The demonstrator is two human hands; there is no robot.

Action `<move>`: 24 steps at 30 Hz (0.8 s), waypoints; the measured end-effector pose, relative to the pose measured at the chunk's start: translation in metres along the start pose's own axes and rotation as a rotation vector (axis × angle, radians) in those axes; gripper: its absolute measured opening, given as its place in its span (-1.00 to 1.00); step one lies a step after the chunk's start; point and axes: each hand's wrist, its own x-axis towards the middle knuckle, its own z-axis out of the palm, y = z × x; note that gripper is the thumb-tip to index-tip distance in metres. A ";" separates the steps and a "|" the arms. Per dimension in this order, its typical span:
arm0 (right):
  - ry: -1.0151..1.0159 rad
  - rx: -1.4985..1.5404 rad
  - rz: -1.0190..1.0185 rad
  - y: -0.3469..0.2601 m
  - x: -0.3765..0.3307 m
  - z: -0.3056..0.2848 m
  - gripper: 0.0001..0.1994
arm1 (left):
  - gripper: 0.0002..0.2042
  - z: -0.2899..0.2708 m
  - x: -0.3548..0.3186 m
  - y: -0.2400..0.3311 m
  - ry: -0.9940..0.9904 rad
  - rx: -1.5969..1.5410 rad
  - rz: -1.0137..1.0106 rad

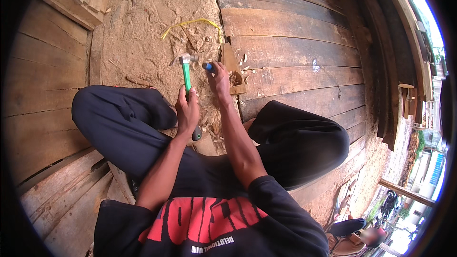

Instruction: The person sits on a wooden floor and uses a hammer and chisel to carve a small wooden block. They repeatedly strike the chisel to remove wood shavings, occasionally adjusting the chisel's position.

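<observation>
Left hand [187, 109] is wrapped tight around the green-handled hammer [186, 74], whose metal head sits just beyond the fist. Right beside it, the right hand [220, 81] pinches a blue-handled chisel [208, 66], its tip hidden against the small wood block [233, 69]. Farther out, a yellow strap [193, 23] lies on sawdust.

No packages, labels, signs or screens show in the frame. The nearest thing to one is the print on the person's black shirt [209, 223] at the bottom centre: a broad band of red block shapes with a thin line of small white marks beneath it. The planks, the sawdust floor and the buildings at the lower right carry none that can be made out.
</observation>
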 end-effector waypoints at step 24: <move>-0.010 -0.040 0.041 -0.038 0.014 -0.004 -0.70 | -0.73 -0.002 0.004 0.006 -0.018 -0.222 -0.110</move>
